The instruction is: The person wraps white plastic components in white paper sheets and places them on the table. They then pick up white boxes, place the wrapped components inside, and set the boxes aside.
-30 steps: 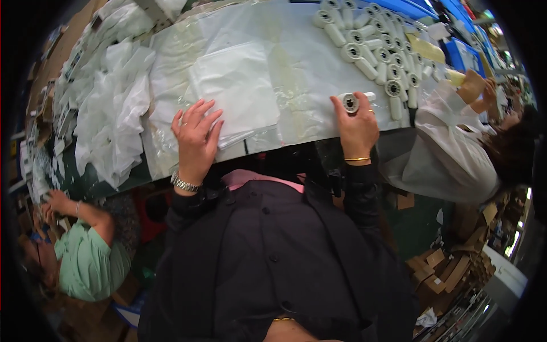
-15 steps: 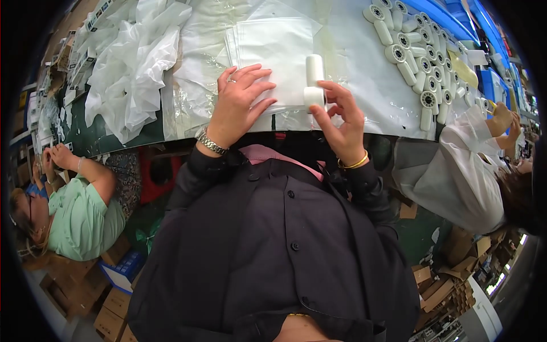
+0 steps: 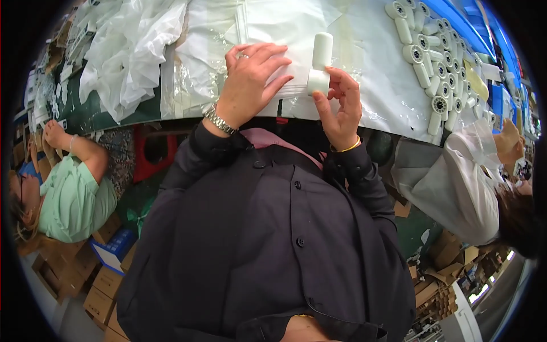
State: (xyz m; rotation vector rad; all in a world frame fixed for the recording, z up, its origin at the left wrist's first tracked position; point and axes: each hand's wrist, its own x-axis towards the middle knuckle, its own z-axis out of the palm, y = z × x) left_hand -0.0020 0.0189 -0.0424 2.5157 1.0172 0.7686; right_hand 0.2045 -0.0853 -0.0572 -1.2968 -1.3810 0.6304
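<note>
A small white handheld device (image 3: pixel 322 50), which looks like a mini fan with a cylindrical handle and a rounder head, lies on the table with its handle pointing away from me. My right hand (image 3: pixel 341 105) pinches the head end between thumb and fingers. Just left of it, a stack of thin white sheets or flat bags (image 3: pixel 296 88) lies near the table's front edge. My left hand (image 3: pixel 254 77) rests over the stack's left part, fingers stretched out, palm down, holding nothing.
Rows of similar white devices (image 3: pixel 439 104) with round dark-centred faces lie at the right, by blue bins (image 3: pixel 461 25). Crumpled translucent plastic (image 3: pixel 128 57) covers the table's left. Co-workers sit at both sides, one in a green shirt (image 3: pixel 80 199), one in white (image 3: pixel 467 176).
The whole view has shifted and turned slightly. My left hand has slid a little to the right over the stack. My right hand keeps its pinch on the device.
</note>
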